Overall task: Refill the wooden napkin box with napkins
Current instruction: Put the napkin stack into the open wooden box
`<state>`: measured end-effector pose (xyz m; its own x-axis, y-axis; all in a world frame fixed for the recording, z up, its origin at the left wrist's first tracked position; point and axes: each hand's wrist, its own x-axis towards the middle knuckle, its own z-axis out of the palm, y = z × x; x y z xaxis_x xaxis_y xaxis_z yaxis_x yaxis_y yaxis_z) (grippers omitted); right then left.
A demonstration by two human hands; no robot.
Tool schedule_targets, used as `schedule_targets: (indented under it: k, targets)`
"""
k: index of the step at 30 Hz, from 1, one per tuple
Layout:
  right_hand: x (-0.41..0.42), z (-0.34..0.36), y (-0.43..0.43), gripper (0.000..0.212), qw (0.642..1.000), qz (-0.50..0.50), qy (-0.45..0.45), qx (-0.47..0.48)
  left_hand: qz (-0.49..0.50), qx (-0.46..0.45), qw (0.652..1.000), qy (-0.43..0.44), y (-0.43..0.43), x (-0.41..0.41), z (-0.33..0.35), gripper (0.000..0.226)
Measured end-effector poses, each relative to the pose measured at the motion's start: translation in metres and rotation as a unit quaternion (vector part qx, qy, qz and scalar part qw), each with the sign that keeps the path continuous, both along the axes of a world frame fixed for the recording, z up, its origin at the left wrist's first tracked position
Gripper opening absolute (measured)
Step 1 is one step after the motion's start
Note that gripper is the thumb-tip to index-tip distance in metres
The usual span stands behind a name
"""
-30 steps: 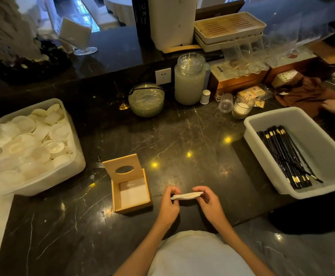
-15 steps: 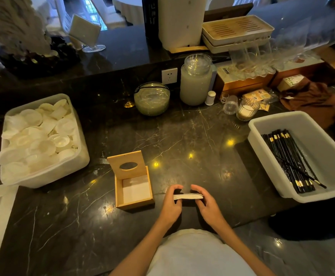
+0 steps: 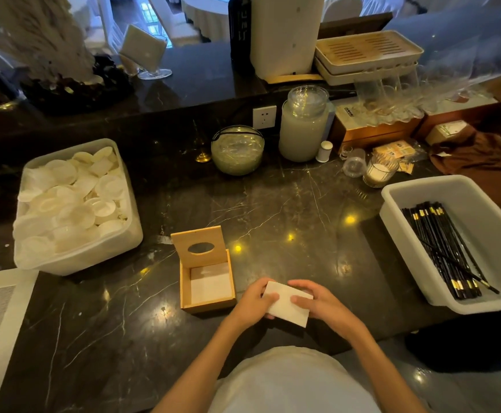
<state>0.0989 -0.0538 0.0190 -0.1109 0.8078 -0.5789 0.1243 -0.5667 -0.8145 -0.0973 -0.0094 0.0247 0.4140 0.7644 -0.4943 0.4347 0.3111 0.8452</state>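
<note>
The wooden napkin box (image 3: 185, 289) stands on the dark marble counter with its lid (image 3: 198, 244) tipped up at the back, an oval slot in it. White napkins (image 3: 210, 283) lie inside the box. Just right of the box, both hands hold a small stack of white napkins (image 3: 286, 307), its flat face turned up towards me. My left hand (image 3: 253, 304) grips the stack's left edge and my right hand (image 3: 321, 304) grips its right edge.
A white tub (image 3: 76, 257) full of small white dishes sits at the left. A white bin (image 3: 416, 245) holding black chopsticks stands at the right. Along the back stand a glass bowl (image 3: 237, 150), a big jar (image 3: 304, 126), glasses and wooden boxes.
The napkin stack was held edge-on between my fingertips; now it is turned flat side up and sits lower, closer to my body. The box has not moved.
</note>
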Motion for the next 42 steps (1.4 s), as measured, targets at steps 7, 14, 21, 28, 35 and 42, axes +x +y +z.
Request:
schedule_targets:
  k: [7,14,21,28,35,42]
  targets:
    - [-0.014,0.035,0.04,0.018,0.973,0.178,-0.122,0.082,-0.009,0.104,0.994,0.013,0.006,-0.036,0.039,0.025]
    - [-0.05,0.023,0.062,0.043,0.941,-0.153,0.297,-0.06,0.372,0.143,0.917,0.034,0.011,-0.133,0.049,0.038]
    - [-0.114,0.02,0.064,0.054,0.85,-0.248,0.437,-0.161,0.272,-0.017,0.961,-0.049,0.014,-0.133,0.047,0.034]
    - [-0.075,0.019,0.055,0.049,0.837,-0.283,0.451,-0.125,0.252,-0.046,0.964,-0.071,-0.017,-0.099,0.031,0.043]
    - [-0.055,0.025,0.032,0.043,0.869,-0.261,0.413,-0.075,0.262,-0.068,0.956,-0.114,-0.024,-0.085,0.015,0.046]
    - [-0.084,0.091,0.08,0.025,0.912,0.292,-0.25,0.143,0.247,-0.115,0.954,-0.124,-0.017,-0.097,0.022,0.051]
